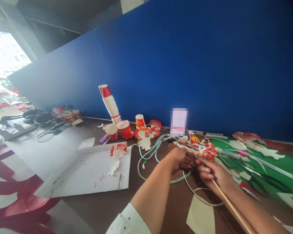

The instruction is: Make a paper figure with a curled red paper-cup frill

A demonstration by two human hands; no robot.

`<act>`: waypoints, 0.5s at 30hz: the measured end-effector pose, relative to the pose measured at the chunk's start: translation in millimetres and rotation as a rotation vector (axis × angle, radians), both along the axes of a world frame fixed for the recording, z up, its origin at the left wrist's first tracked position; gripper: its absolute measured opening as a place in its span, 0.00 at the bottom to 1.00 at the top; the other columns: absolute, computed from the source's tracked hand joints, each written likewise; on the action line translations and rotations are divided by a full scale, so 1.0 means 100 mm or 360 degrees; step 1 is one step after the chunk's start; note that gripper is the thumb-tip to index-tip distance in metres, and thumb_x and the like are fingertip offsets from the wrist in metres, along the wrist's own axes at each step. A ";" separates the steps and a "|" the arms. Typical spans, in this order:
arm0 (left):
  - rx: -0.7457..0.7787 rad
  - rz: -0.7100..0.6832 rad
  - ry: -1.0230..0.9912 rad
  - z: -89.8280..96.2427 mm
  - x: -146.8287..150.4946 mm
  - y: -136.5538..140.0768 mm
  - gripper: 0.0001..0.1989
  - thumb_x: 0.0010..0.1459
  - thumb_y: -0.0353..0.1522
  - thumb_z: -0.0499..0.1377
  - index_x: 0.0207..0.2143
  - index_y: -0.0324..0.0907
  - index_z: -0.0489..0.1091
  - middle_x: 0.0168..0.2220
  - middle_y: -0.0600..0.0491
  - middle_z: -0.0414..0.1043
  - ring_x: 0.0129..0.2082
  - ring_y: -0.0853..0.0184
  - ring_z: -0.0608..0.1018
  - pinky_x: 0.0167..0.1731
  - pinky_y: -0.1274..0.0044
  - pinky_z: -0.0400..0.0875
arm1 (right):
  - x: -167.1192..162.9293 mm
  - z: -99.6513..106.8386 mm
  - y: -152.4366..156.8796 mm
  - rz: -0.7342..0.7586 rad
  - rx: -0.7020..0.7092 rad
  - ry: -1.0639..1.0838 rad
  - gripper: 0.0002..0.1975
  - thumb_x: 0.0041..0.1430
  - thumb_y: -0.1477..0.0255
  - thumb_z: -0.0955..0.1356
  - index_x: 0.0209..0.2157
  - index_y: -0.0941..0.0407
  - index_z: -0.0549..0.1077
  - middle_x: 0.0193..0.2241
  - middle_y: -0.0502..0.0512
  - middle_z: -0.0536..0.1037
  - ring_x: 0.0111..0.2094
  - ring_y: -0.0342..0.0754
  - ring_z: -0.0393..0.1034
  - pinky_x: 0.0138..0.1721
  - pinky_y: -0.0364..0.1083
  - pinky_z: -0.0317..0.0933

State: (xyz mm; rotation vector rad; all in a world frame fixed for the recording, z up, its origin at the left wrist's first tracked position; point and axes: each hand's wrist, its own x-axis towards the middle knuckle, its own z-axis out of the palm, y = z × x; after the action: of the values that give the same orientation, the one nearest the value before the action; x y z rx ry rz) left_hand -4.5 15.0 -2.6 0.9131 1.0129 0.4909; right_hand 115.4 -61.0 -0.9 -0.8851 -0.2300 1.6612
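My right hand (210,170) is closed around a thin wooden stick (230,206), which slants down toward the bottom edge. Close beside it, my left hand (182,157) has its fingers drawn together near the stick's upper end; what they pinch is hidden. Just beyond the fingertips is a paper cutout with red-and-white curled trim (209,151). White paper scraps lie around it. A pale blue cable (153,148) loops on the brown table (88,214) behind and beneath my left hand.
Scissors (251,170) and a white marker (275,165) rest on a green sheet (289,165) at right. A leaning stack of paper cups (109,104) stands against the blue partition (197,61). At left, a white board (88,172) carries a paper doll (117,157).
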 end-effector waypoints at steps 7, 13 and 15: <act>0.0155 -0.0318 -0.0007 0.00 -0.03 -0.02 0.12 0.55 0.30 0.50 0.24 0.36 0.69 0.20 0.55 0.65 0.15 0.76 0.65 0.17 0.82 0.64 | 0.00 -0.02 0.00 0.0051 0.0041 0.0033 0.06 0.50 0.83 0.67 0.31 0.59 0.70 0.22 0.48 0.66 0.13 0.30 0.51 0.08 0.28 0.45; 0.0272 -0.0343 0.0106 0.02 -0.04 -0.04 0.11 0.56 0.32 0.50 0.27 0.37 0.68 0.22 0.55 0.66 0.17 0.76 0.68 0.19 0.82 0.67 | -0.04 -0.06 0.01 -0.0083 0.0061 -0.0230 0.09 0.53 0.82 0.66 0.36 0.59 0.72 0.22 0.48 0.66 0.13 0.31 0.53 0.07 0.29 0.44; 0.0259 -0.0340 0.0069 0.04 -0.06 -0.04 0.08 0.55 0.30 0.52 0.27 0.37 0.68 0.23 0.54 0.67 0.18 0.76 0.69 0.20 0.82 0.68 | -0.04 -0.05 0.01 -0.0118 0.0053 -0.0309 0.11 0.53 0.82 0.65 0.38 0.58 0.72 0.21 0.48 0.67 0.13 0.32 0.53 0.07 0.29 0.44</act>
State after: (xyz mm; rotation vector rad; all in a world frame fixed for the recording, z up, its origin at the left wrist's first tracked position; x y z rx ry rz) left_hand -10.4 10.6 1.8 1.1680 0.9112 0.3784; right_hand 111.1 -59.8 -6.3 -1.0186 -0.3530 1.4998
